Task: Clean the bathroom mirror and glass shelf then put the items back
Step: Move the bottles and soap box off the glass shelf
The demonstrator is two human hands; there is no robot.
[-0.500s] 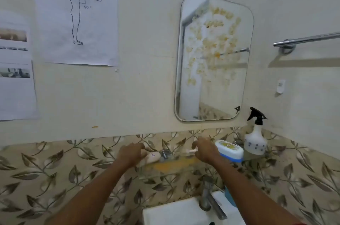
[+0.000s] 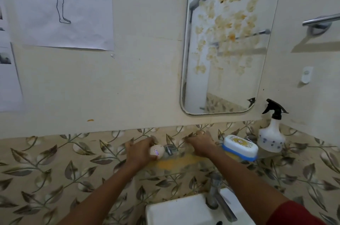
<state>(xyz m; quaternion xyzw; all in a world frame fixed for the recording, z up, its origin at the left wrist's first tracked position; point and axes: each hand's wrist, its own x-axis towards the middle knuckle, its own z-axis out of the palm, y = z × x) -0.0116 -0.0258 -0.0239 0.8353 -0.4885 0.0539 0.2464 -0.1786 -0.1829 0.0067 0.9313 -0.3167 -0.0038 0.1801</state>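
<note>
A rounded wall mirror (image 2: 228, 41) is covered with yellowish smears. Below it a glass shelf (image 2: 184, 164) carries a yellow stain. My left hand (image 2: 139, 153) is closed around a small pale, egg-shaped item with a sticker (image 2: 157, 151) at the shelf's left end. My right hand (image 2: 200, 144) rests on the shelf's middle, fingers bent over something small that I cannot make out. A white and blue soap box (image 2: 240, 147) and a white spray bottle (image 2: 272, 132) with a black trigger stand at the shelf's right end.
A white sink (image 2: 174, 212) with a metal tap (image 2: 217, 201) sits below the shelf. A chrome towel bar (image 2: 322, 20) juts out at upper right. Paper sheets (image 2: 60, 7) hang on the wall at left. Leaf-patterned tiles back the shelf.
The view has dropped and come closer to the shelf. Both hands stay at the shelf, in nearly the same places.
</note>
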